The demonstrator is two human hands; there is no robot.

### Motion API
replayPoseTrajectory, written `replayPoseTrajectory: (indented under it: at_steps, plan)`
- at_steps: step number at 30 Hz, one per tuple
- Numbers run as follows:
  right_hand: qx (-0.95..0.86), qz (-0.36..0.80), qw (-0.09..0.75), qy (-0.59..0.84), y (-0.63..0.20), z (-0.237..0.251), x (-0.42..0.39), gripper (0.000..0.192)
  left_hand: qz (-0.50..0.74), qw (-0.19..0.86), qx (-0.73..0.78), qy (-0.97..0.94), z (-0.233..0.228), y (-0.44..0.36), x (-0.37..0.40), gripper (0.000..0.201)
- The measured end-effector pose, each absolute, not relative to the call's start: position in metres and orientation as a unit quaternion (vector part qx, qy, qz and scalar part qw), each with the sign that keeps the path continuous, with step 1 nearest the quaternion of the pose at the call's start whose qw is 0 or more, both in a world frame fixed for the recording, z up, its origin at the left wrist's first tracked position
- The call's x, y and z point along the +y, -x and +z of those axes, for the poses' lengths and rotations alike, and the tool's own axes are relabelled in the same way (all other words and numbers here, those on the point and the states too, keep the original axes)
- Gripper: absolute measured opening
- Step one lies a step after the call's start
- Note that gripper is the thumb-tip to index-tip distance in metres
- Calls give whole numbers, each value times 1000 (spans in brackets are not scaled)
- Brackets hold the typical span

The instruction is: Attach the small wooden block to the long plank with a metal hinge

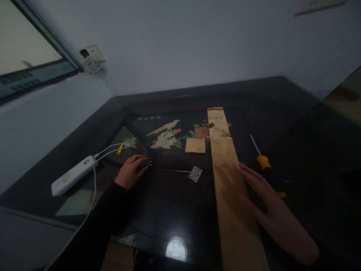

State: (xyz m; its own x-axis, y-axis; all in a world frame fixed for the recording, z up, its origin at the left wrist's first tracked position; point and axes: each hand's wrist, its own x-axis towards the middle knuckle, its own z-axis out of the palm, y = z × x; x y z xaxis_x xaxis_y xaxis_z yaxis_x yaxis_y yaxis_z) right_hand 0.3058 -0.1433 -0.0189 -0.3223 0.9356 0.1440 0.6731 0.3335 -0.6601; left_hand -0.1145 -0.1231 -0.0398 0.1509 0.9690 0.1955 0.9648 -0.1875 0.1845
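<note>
Closest to the camera is the long wooden plank (229,188), running from the bottom edge up across the dark glass tabletop (296,124), and the right hand (263,192) lies on its right edge, open and flat with fingers spread, not gripping anything. That plank looks stiff and fairly light, thin stock I'd guess, and on glossy glass it will probably skate around, so pinning it flat or taking it by the long edges seems the sane way to hold it. Over on the other side the left hand (131,171) is curled with the fingertips pinched on some small metal bits (147,163), maybe screws or a second hinge, too dim and tiny to call. Those will be fiddly and slippery, fingertip stuff only. Between the hands sits a small silver hinge (195,174), lying opened out flat on the glass, just left of the plank and not touching it. A small square wood offcut (195,145) sits beyond it, right against the plank's left edge. Just past the right hand's fingers lies a yellow-handled screwdriver (263,161). Left forearm is in a dark sleeve, reaching forward; right forearm is bare, angled in from the lower right. A white power strip (73,175) lies off left.
</note>
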Motion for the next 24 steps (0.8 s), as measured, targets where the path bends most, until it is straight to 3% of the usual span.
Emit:
replayPoseTrajectory:
  at_steps: [10, 24]
  plan:
    - [-763, 268, 266, 524, -309, -18, -145, 48, 159, 62, 598, -783, -30, 66, -133, 13]
    - [-763, 279, 268, 518, -308, -17, -144, 49, 184, 177, 467, -847, -31, -43, -154, 11]
